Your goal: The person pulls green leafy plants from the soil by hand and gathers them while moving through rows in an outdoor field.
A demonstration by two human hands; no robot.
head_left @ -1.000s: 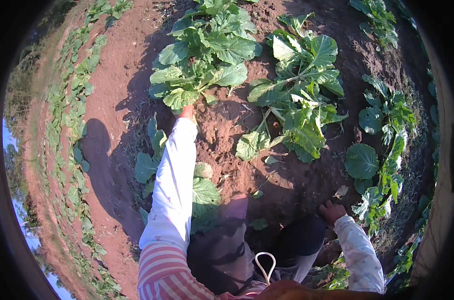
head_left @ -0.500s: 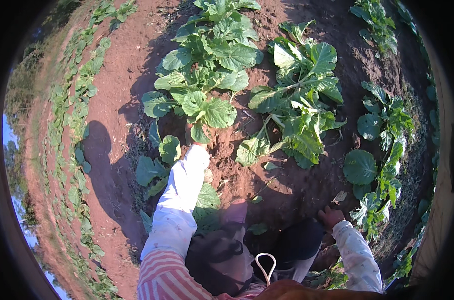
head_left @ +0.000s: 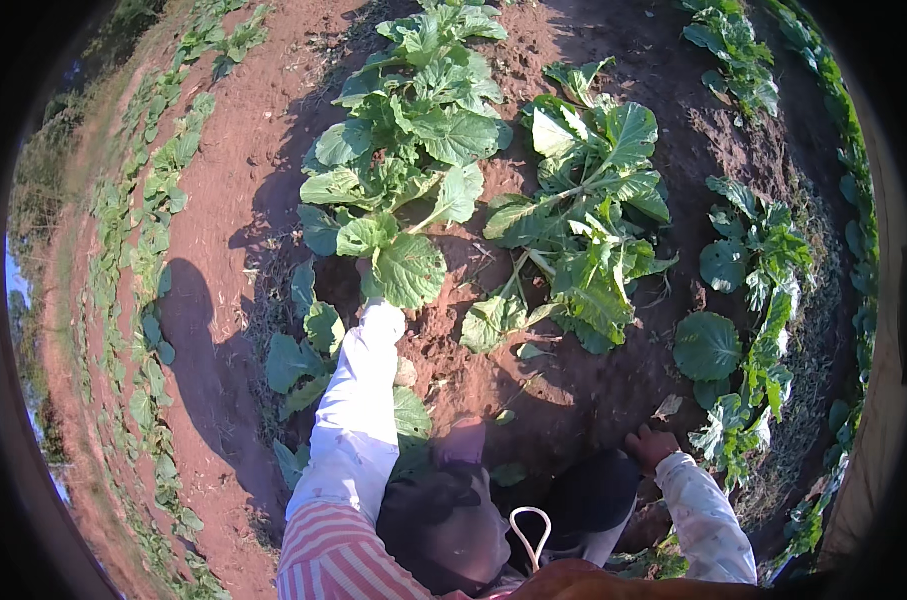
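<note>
My left arm, in a white sleeve (head_left: 358,400), reaches forward to a leafy green plant (head_left: 408,270) in the middle row. Broad leaves cover my left hand at the plant's base, so its fingers are hidden. My right hand (head_left: 651,447) is low beside my dark-clad right knee (head_left: 598,485), close to the soil. Its fingers look curled in; whether anything is in them cannot be made out. To the right of the worked plant, a heap of leafy green plants (head_left: 598,270) lies on the ground, some stems showing sideways.
More leafy plants (head_left: 443,110) continue up the middle row. Another row (head_left: 708,345) runs along the right side, and one (head_left: 158,200) along the left. Reddish-brown soil (head_left: 233,170) lies between rows. A pale cord loop (head_left: 530,535) hangs before my lap.
The view has shifted slightly. The worked plant's large front leaf now hangs lower and over my left wrist. My right hand stays beside the knee, its fingers turned slightly more toward it.
</note>
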